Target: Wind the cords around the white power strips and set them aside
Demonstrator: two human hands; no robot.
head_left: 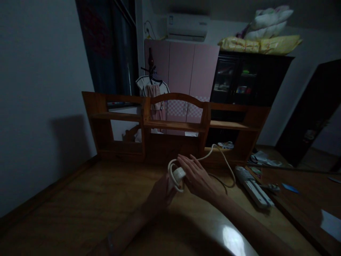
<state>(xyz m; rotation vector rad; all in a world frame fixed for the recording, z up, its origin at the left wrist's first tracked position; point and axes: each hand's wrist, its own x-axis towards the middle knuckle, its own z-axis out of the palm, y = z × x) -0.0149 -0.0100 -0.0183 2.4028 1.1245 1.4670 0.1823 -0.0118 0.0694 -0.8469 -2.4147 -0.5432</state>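
Over the middle of a wooden desk, my left hand is closed round a small white plug-like block at the end of a white cable. The cable loops round the block and runs right to a white power strip lying on the desk. My right hand rests against the block and the cable loop with its fingers stretched out and slightly spread, holding nothing firmly that I can see.
A wooden shelf unit stands along the desk's far edge. Papers and small items lie at the right. Behind are a pink wardrobe, a dark cabinet and a clothes stand. The room is dim.
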